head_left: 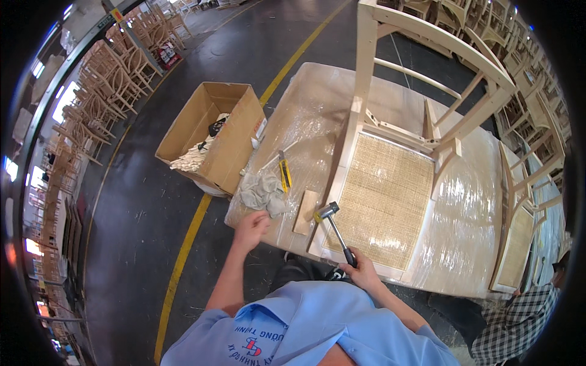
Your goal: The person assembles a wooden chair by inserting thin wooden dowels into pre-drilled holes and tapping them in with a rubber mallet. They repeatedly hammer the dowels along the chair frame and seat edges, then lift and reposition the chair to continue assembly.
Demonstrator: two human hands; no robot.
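Note:
My right hand point(363, 269) is wrapped round the black grip of a mallet point(340, 233). The mallet's metal head, with a yellowish face, is over the front left corner of a pale wooden chair's woven seat point(386, 198). My left hand point(251, 230) is off the table's near left edge, beside a crumpled grey-white cloth point(264, 193). Its fingers are bent together; whatever may be between them is too small to make out. Between cloth and chair lie a small wooden block point(306, 212) and a yellow utility knife point(285, 172).
An open cardboard box point(239, 139) with small pale wooden pieces point(194, 155) stands at the table's left. Plastic film covers the table point(467, 238). Another chair point(514, 247) is at the right, near a person in a checked shirt point(516, 329). Stacked chairs point(116, 79) line the floor.

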